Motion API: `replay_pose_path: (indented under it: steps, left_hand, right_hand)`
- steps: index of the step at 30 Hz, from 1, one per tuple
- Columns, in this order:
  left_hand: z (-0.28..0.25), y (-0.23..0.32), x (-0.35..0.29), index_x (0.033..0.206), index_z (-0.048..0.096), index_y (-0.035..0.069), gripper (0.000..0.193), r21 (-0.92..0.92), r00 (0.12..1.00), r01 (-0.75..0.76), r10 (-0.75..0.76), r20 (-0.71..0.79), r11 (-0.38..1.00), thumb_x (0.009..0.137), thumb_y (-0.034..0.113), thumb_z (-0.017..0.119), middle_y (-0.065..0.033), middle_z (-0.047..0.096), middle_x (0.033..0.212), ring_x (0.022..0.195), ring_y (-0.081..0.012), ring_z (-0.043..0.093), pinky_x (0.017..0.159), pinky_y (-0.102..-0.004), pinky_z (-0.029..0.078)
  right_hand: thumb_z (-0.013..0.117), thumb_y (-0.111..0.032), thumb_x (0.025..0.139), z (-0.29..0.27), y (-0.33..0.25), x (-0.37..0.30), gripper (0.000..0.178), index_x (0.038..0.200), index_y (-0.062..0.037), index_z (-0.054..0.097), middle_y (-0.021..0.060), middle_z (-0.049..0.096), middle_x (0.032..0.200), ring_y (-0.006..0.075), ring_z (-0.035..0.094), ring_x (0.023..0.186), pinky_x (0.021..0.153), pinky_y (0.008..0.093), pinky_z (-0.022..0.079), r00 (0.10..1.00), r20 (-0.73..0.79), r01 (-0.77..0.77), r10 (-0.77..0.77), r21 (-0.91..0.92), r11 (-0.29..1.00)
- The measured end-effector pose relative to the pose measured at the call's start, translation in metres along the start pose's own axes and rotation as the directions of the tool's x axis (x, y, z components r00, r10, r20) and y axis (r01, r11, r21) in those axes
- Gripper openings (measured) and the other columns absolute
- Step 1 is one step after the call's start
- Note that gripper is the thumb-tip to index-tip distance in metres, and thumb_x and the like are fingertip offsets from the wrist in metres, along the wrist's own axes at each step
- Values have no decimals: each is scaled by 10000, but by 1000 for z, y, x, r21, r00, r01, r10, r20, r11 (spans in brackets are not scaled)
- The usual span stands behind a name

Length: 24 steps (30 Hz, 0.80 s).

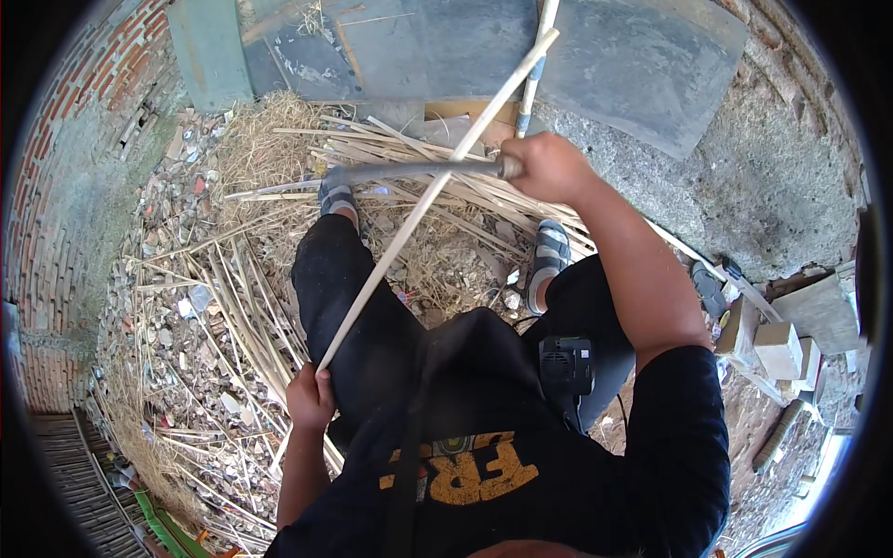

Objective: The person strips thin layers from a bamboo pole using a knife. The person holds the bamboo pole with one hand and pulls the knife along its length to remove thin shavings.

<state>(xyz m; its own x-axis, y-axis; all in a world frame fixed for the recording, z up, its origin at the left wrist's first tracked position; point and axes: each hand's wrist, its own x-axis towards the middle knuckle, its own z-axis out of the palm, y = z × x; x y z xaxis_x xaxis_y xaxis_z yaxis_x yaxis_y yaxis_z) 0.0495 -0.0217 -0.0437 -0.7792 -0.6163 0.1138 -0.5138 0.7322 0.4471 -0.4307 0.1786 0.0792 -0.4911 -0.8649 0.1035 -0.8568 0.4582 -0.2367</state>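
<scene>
My left hand [311, 398], low and left of my lap, is closed round the near end of a long pale bamboo strip [391, 253]. The strip slants away over my left thigh toward the upper right. My right hand [549, 167] grips the handle of a machete [400, 171], held level above the ground. Its dark blade points left and crosses the strip, touching it or nearly so; which one I cannot tell. The blade's tip is partly blurred near my left sandal [337, 193].
Split bamboo strips [256, 325] lie left of me and beyond my feet, over rubble and shavings [265, 130]. An upright pole [532, 88] stands before grey panels [633, 70]. Pale blocks [779, 352] sit at right. A brick wall [56, 205] rises at left.
</scene>
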Motion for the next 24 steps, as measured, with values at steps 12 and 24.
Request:
replay_pose_path:
  steps: [12, 24]
  left_hand:
    - [-16, -2, 11, 792, 538, -9, 509, -227, 975, 118, -69, 211, 967, 1054, 416, 437, -181, 549, 598, 571, -351, 612, 544, -439, 449]
    - [-32, 5, 20, 797, 548, -6, 597, -320, 885, 356, -207, 418, 878, 1072, 483, 343, -99, 532, 641, 621, -203, 518, 597, -374, 410]
  right_hand:
    - [724, -233, 772, 4, -3, -6, 300, 1056, -137, 713, 155, 722, 912, 361, 697, 883, 804, 468, 559, 1000, 12, 1, -1, 23, 1000]
    - [744, -246, 765, 4, -4, -4, 345, 1070, -95, 691, 185, 708, 938, 384, 686, 902, 826, 470, 559, 997, -52, -52, 57, 104, 993]
